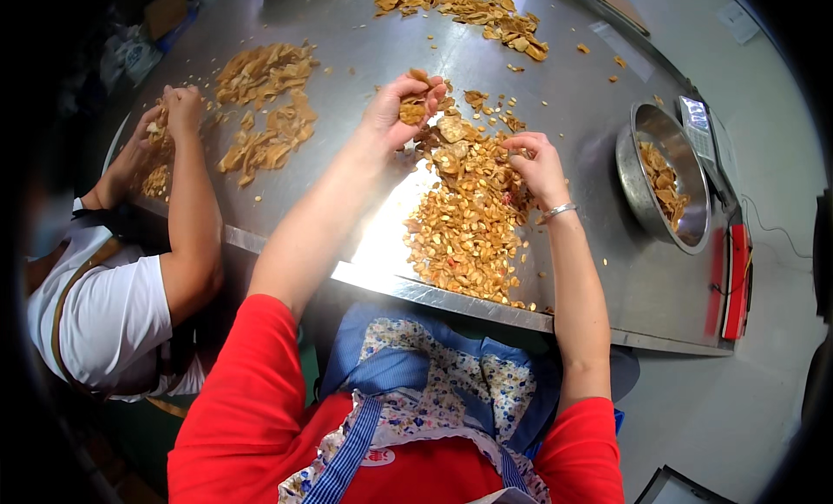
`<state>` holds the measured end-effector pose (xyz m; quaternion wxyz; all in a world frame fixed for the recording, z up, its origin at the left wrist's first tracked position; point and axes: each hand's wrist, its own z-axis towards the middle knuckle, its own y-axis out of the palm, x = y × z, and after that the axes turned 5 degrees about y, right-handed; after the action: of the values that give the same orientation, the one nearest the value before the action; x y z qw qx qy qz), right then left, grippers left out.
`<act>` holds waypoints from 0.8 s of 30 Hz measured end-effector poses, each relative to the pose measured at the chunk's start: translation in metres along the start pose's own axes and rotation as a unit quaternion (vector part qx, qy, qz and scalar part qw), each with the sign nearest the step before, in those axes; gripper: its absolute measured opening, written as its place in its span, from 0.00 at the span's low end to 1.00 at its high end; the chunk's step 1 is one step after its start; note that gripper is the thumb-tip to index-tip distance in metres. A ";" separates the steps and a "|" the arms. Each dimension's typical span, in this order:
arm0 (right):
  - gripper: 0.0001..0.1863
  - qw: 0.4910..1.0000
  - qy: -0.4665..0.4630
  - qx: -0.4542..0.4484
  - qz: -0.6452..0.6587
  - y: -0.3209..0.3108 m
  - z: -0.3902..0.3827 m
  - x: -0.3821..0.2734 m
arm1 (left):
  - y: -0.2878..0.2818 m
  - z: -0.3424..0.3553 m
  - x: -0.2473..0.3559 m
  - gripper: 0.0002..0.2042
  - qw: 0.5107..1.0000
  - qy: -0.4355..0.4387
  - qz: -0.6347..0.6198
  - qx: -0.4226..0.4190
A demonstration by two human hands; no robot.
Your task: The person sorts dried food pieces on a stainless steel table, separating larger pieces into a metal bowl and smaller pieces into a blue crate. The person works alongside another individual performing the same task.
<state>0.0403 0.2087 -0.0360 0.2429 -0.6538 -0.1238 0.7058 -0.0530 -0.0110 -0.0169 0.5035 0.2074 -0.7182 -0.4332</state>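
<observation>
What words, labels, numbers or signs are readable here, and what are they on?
White oval badge on the red cloth shirt: red writing, partly covered by a blue-striped apron strap; not copied here.
White rectangular paper sheet, upper right: any marks too small to read.

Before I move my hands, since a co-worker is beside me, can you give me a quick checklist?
1. Left hand holding brown flakes: ok.
2. Right hand free of flakes: cannot tell, its fingertips are at the pile.
3. Pile of flakes and pale kernels clear of the near edge of the metal table: not ok, pieces reach it.
4. Space left in the steel bowl: ok.
5. Co-worker's hands apart from yours: ok.
</observation>
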 end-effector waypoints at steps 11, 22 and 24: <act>0.16 0.895 -0.139 0.012 -0.423 0.062 0.032 -0.047 | -0.007 0.002 -0.004 0.10 0.986 -0.049 0.119 0.111; 0.10 0.980 0.057 0.057 0.182 0.028 0.006 -0.017 | 0.016 -0.018 -0.033 0.15 0.931 -0.057 0.359 0.027; 0.08 0.984 0.032 0.089 0.149 0.028 -0.006 -0.020 | 0.016 -0.018 -0.039 0.18 0.920 -0.045 0.388 -0.002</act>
<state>0.0414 0.1737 -0.0331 0.1959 -0.6627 0.0462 0.7213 -0.0189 0.0191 -0.0232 0.5993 -0.1083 -0.7638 -0.2138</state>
